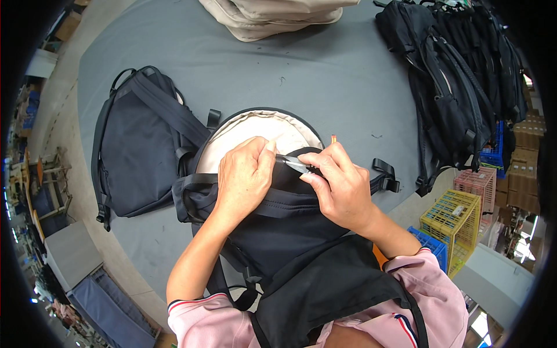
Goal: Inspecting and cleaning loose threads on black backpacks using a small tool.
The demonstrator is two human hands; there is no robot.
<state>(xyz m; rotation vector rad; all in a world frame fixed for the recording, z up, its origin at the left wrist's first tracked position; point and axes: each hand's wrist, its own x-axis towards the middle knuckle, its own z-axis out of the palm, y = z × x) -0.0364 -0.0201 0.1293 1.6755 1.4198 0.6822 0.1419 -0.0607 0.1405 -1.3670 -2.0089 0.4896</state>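
Observation:
An opened black backpack (290, 226) with a cream lining (255, 130) lies in front of me on the grey table. My left hand (246, 171) is closed on the fabric edge at its opening, thumb and fingers pinched together. In my right hand (342, 180) is a pair of thread snips (297, 164). Their metal blades point left, at the edge beside my left fingertips. Whether the blades touch a thread is too small to tell. A second black backpack (142, 151) lies to the left, close against the opened one.
Several black backpacks (452, 87) are piled at the table's right side. Beige bags or fabric (278, 17) sit at the far edge. Loose thread bits are scattered on the grey tabletop (342, 81). Yellow (449, 223) and blue crates (428, 246) stand below the right edge.

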